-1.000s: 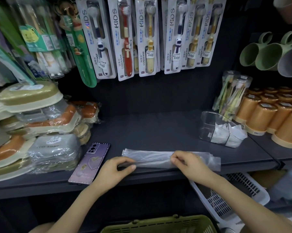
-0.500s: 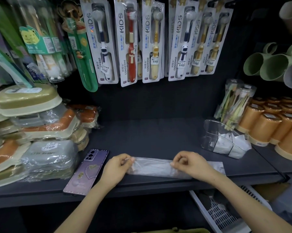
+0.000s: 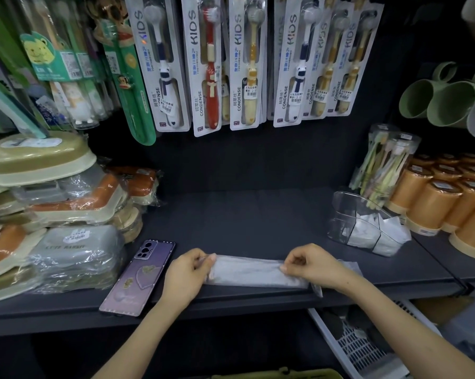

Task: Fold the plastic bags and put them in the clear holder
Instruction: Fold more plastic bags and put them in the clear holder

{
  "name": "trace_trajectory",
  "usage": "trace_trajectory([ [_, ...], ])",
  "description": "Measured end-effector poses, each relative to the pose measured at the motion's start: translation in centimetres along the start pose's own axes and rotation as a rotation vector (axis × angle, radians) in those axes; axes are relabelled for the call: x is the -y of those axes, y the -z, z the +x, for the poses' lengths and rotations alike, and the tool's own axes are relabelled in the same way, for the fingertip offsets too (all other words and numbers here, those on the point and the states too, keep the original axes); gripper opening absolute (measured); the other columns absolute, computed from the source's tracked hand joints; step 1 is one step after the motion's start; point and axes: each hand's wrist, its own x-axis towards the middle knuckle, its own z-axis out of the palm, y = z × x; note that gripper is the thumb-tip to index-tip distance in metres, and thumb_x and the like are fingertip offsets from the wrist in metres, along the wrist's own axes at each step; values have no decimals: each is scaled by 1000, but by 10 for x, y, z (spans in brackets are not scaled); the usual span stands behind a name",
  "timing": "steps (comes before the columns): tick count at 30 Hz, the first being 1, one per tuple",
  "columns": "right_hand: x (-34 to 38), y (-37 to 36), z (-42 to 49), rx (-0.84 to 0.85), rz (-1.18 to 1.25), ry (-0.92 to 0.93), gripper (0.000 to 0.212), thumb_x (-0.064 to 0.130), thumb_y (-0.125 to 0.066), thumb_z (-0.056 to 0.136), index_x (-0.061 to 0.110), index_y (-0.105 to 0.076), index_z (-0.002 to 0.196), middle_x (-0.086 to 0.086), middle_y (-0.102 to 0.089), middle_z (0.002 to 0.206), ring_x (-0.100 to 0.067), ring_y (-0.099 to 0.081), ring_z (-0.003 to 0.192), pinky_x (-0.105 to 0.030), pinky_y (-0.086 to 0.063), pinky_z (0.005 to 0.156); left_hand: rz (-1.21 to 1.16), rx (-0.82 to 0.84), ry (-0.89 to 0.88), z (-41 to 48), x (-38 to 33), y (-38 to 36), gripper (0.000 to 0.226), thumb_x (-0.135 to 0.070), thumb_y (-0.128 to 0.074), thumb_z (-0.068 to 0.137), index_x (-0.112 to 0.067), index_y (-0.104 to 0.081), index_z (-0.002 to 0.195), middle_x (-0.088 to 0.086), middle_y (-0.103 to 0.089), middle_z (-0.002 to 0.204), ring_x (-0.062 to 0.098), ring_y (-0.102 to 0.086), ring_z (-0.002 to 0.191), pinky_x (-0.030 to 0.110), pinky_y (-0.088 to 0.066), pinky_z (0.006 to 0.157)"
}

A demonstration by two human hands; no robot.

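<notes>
A thin plastic bag (image 3: 250,272), folded into a long narrow strip, lies along the front of the dark shelf (image 3: 258,225). My left hand (image 3: 187,274) pinches its left end between thumb and fingers. My right hand (image 3: 310,265) pinches the strip further right, and the bag's right end sticks out past that hand. The clear holder (image 3: 348,214) stands on the shelf to the right, behind my right hand, with several folded white bags (image 3: 378,236) inside it.
A purple phone (image 3: 138,277) lies just left of my left hand. Wrapped soap boxes (image 3: 66,214) are stacked at the left, orange cups (image 3: 444,203) at the right. Kids toothbrush packs (image 3: 244,61) hang above. A white basket (image 3: 362,348) sits below the shelf.
My left hand went from lying flat on the strip to pinching its left end. My right hand stayed curled on the strip. The camera view tilted upward.
</notes>
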Motion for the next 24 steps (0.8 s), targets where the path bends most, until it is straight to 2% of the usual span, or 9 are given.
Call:
trace_trajectory([
  [3, 3, 1, 3, -30, -46, -31, 23, 30, -67, 89, 24, -65, 67, 13, -65, 64, 6, -59, 58, -12, -45, 55, 94, -53, -8, 0, -2, -1, 42, -38, -62, 91, -15, -48, 59, 2, -55, 52, 17, -54, 54, 35, -42, 58],
  [4, 5, 1, 4, -31, -60, -41, 22, 30, -66, 90, 22, -66, 69, 12, -66, 69, 6, -61, 62, -11, -45, 57, 136, -67, 1, 0, -4, -2, 43, -40, -61, 91, -17, -46, 58, 1, -52, 51, 18, -53, 54, 34, -39, 55],
  [7, 6, -1, 10, -32, -143, -60, 23, 37, -64, 90, 19, -70, 76, 8, -71, 87, -8, -65, 86, -25, -50, 79, 275, -96, 34, 0, -12, -4, 44, -42, -57, 92, -20, -40, 58, -5, -46, 51, 16, -47, 55, 26, -27, 47],
  [11, 9, -6, 17, -50, -205, -87, 29, 39, -62, 89, 12, -73, 83, 2, -72, 90, -14, -65, 88, -28, -50, 77, 384, -95, 92, 1, -17, -7, 39, -42, -53, 94, -12, -52, 70, -5, -47, 58, 26, -55, 69, 31, -28, 56],
  [16, 9, -7, 19, -42, -209, -96, 30, 39, -62, 89, 12, -73, 85, 2, -72, 92, -16, -65, 90, -31, -52, 80, 368, -130, 159, -1, -25, -1, 33, -44, -53, 93, -12, -57, 89, 1, -59, 74, 24, -55, 73, 29, -34, 62],
  [17, 8, -7, 19, -42, -207, -88, 30, 39, -62, 89, 12, -73, 86, 2, -72, 93, -15, -65, 91, -30, -52, 80, 410, -189, 109, -2, -25, 0, 32, -43, -53, 93, -11, -58, 93, 4, -61, 78, 27, -58, 76, 30, -35, 63],
  [20, 8, -7, 18, -38, -203, -79, 30, 39, -62, 89, 11, -74, 86, 4, -72, 93, -15, -65, 92, -30, -52, 81, 638, -319, -286, -8, -22, -3, 35, -36, -48, 84, -7, -65, 93, 13, -63, 86, 35, -60, 73, 37, -45, 61],
  [22, 9, -7, 17, -37, -200, -80, 29, 39, -63, 89, 13, -74, 86, 6, -72, 93, -14, -65, 92, -30, -52, 81, 652, -265, -472, -13, -20, -15, 39, -33, -42, 86, -8, -69, 98, 11, -66, 98, 33, -63, 84, 41, -52, 72],
  [24, 9, -6, 17, -36, -198, -75, 29, 40, -63, 89, 13, -74, 87, 6, -72, 95, -13, -65, 93, -29, -52, 82, 636, -109, -498, -17, -20, -27, 47, -36, -35, 92, -11, -70, 111, 11, -67, 117, 33, -64, 105, 43, -50, 92],
])
